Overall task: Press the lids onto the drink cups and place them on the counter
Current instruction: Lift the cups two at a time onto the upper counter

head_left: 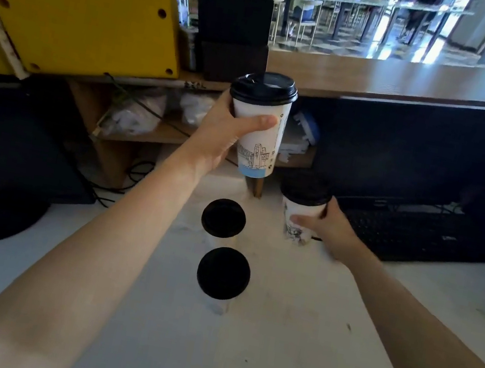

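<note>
We hold a tall white cup [261,141] with a black lid [264,88] in our left hand [227,135]. Its fingers are wrapped around the upper half of the cup, thumb across the near side just under the lid, and the cup is up in the air, upright, tipped slightly to the right. A line drawing of a bridge and a pale blue band sit below the thumb.

Our right hand [329,228] grips a second cup [299,220], lower and to the right. Its fingers close around the side of the cup, thumb on the near side, just below its own black lid [304,191]. We cannot tell whether this cup rests on the white surface [288,338] or is just off it.

Between our two forearms, nearer to us than either set of fingers, two more cups with lids stand on the white surface, seen almost from above: one lid [223,218] farther off, one lid [224,273] closer, apart from each other.

Past the right fingers lies a black keyboard [413,236]. Beyond the left fingers runs a long wooden counter [399,78], with a black box [234,10] and a yellow panel [82,0] at its left end. A dark monitor [8,142] stands far left.
</note>
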`<state>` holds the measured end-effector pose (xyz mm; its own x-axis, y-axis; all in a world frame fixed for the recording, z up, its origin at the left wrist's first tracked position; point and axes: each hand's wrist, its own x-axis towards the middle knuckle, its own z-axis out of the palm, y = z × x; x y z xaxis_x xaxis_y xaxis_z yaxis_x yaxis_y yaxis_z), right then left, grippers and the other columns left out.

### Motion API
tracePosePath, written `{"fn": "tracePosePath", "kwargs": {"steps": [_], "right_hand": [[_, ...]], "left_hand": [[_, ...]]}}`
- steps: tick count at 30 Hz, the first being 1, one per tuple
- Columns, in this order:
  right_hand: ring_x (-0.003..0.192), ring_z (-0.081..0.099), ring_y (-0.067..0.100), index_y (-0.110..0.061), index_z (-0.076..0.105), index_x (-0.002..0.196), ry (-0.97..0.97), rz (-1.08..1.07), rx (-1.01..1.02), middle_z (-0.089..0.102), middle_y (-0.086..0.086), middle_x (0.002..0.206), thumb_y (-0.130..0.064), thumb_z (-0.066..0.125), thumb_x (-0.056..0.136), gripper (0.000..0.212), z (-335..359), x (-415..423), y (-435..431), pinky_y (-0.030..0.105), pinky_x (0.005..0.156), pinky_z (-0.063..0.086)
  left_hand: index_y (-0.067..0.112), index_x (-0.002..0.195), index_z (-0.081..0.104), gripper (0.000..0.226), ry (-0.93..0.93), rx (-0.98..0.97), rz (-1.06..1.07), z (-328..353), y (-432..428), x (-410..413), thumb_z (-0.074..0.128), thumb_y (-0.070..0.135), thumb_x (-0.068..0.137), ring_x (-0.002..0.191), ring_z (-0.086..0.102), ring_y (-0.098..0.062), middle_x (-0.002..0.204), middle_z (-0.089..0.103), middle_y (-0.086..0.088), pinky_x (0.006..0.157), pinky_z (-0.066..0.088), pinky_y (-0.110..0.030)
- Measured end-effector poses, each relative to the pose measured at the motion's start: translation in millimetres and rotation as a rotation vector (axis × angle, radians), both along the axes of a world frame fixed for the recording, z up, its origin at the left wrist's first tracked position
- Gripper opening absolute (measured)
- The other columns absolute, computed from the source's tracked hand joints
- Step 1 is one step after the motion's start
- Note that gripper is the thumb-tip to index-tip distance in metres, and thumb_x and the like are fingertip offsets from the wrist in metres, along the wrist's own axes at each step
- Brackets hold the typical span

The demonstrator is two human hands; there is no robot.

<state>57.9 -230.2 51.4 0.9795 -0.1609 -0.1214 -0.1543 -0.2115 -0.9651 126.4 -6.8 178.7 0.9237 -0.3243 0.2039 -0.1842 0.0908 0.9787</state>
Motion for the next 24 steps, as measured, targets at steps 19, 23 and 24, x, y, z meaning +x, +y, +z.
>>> {"fn": "tracePosePath", "kwargs": {"steps": [19,23,24], "right_hand": [[0.102,0.062,0.017,-0.017,0.052,0.122,-0.328,0.113,-0.131,0.066,-0.001,0.111,-0.024,0.077,0.072,0.057,241,73,-72,0.032,0.082,0.051],[0.106,0.06,0.021,-0.013,0.049,0.128,-0.352,0.114,-0.12,0.063,0.003,0.118,-0.026,0.077,0.071,0.065,263,104,-87,0.033,0.083,0.05],[0.106,0.06,0.021,-0.013,0.049,0.127,-0.357,0.114,-0.108,0.063,0.004,0.119,-0.026,0.077,0.071,0.064,266,113,-91,0.032,0.08,0.05]], "left_hand": [[0.011,0.128,0.045,0.078,-0.084,-0.069,0.046,125,-76,48,0.085,0.017,0.062,0.097,0.068,-0.02,0.116,0.066,-0.007,0.08,0.057,-0.036],[0.011,0.125,0.045,0.067,-0.096,-0.125,0.121,147,-99,65,0.081,0.01,0.069,0.09,0.067,-0.014,0.106,0.065,-0.002,0.069,0.056,-0.025],[0.012,0.126,0.044,0.067,-0.098,-0.136,0.138,148,-104,71,0.08,0.01,0.07,0.089,0.067,-0.014,0.106,0.065,-0.001,0.068,0.056,-0.025]]}}
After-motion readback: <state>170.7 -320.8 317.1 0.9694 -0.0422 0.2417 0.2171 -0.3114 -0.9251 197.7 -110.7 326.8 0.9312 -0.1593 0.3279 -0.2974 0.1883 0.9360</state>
